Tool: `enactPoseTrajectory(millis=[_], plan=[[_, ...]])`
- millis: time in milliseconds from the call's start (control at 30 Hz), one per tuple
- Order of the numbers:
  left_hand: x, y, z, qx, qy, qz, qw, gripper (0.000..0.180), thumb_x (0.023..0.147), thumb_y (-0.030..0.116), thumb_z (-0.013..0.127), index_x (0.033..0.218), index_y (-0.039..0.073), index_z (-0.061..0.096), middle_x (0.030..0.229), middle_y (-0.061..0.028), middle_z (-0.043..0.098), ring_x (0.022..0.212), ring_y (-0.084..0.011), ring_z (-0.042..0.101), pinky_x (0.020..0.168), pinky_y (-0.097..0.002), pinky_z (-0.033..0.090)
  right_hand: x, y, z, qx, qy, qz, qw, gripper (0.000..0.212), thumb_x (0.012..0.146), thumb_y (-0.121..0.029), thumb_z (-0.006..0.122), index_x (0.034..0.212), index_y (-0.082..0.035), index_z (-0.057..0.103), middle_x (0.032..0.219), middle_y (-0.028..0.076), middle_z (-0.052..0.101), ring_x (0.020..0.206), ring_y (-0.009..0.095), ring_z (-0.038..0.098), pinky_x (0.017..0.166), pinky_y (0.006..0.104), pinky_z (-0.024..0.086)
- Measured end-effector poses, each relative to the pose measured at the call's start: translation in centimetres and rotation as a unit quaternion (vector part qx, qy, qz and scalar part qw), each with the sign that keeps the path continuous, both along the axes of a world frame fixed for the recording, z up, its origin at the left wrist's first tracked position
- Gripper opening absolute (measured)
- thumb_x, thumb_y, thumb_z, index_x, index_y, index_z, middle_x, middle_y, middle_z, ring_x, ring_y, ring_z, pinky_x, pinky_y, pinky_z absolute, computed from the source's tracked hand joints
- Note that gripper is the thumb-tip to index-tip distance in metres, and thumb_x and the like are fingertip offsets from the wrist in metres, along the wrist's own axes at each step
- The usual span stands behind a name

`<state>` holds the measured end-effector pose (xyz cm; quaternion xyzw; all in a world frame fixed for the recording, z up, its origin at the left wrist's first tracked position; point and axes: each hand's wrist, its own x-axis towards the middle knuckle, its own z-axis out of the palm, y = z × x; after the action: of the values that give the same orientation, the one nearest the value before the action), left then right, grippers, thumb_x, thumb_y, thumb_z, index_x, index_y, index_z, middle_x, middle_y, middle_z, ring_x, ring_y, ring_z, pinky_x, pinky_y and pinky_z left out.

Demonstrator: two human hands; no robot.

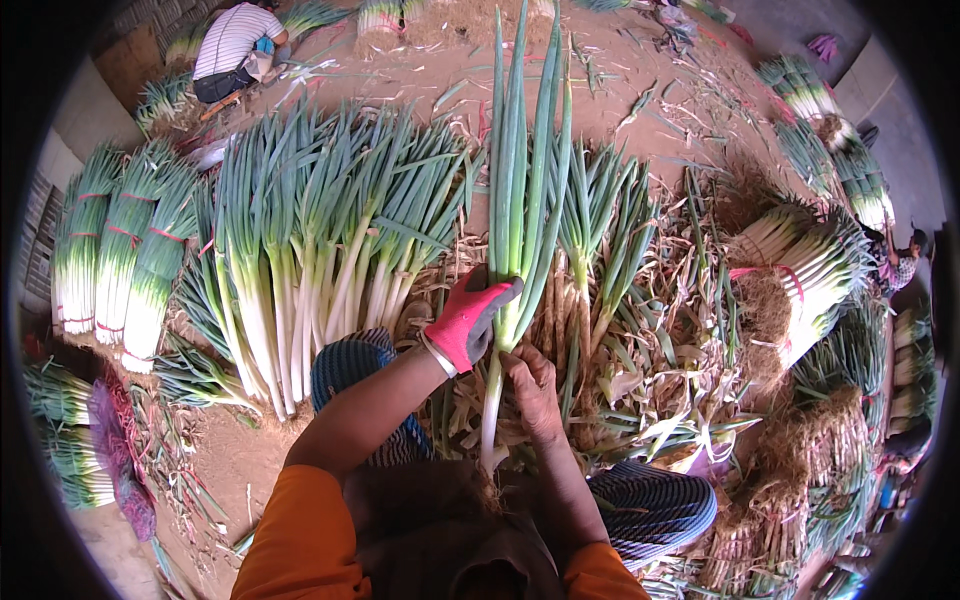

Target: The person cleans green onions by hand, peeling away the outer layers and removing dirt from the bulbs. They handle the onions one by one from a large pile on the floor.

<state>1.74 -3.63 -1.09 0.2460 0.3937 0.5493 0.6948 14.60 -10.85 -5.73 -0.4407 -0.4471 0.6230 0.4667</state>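
The dirt floor spread widest, littered with loose leaves. On it, left of the held leek, a long row of cleaned leeks lay side by side, white stems toward the person. Farther left of that leek lay three tied bundles bound with pink bands. Right of the leek, a heap of stripped husks and dry leaves covered the ground, and beyond it a stacked pile of bundled leeks showed its rooty ends. Far above and left of the leek, another person in a striped shirt crouched over more greens.

The leek itself stood nearly upright in the middle, green blades fanning toward the top edge, white stem running down to its roots just above the person's lap. The left hand, in a red and grey glove, was wrapped around the leek where green met white, fingers clamped on it. The bare right hand sat just below, touching the white stem, fingers curled closed on its outer skin. A patterned knee lay just left of the stem.
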Motion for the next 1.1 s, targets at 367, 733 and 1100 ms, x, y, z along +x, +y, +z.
enactPoseTrajectory(millis=[367, 733, 1100], plan=[[-0.2, 0.2, 0.8, -0.042, -0.056, -0.052, 0.996, 0.023, 0.080, 0.012, 0.068, 0.100, 0.007, 0.059, 0.086, 0.0009, 0.059, 0.079, -0.0097, 0.055, 0.070, -0.0263, 0.044, 0.7, -1.5, -0.2, -0.131, 0.178, -0.038, 0.974, 0.014, 0.084, -0.006, 0.046, 0.089, 0.000, 0.057, 0.076, 0.004, 0.059, 0.067, 0.011, 0.055, 0.066, 0.0247, 0.047], [0.8, 0.0, 0.1, -0.011, 0.014, -0.033, 0.999, 0.017, 0.078, 0.011, 0.070, 0.089, 0.008, 0.057, 0.080, 0.0006, 0.058, 0.076, -0.0091, 0.054, 0.069, -0.0262, 0.042, 1.8, 1.3, 1.8, -0.098, -0.024, 0.110, 0.989, 0.019, 0.082, -0.013, 0.047, 0.085, 0.003, 0.056, 0.073, 0.003, 0.056, 0.065, 0.012, 0.054, 0.063, 0.0240, 0.044], [0.3, 0.1, 0.5, 0.006, 0.019, -0.075, 0.997, 0.018, 0.084, 0.015, 0.062, 0.099, 0.007, 0.061, 0.086, -0.0025, 0.063, 0.078, -0.0111, 0.060, 0.070, -0.0254, 0.048, 2.3, -0.7, -0.8, -0.150, 0.120, 0.067, 0.979, 0.015, 0.083, -0.010, 0.050, 0.091, -0.001, 0.059, 0.074, 0.004, 0.060, 0.064, 0.012, 0.056, 0.065, 0.0249, 0.046]])
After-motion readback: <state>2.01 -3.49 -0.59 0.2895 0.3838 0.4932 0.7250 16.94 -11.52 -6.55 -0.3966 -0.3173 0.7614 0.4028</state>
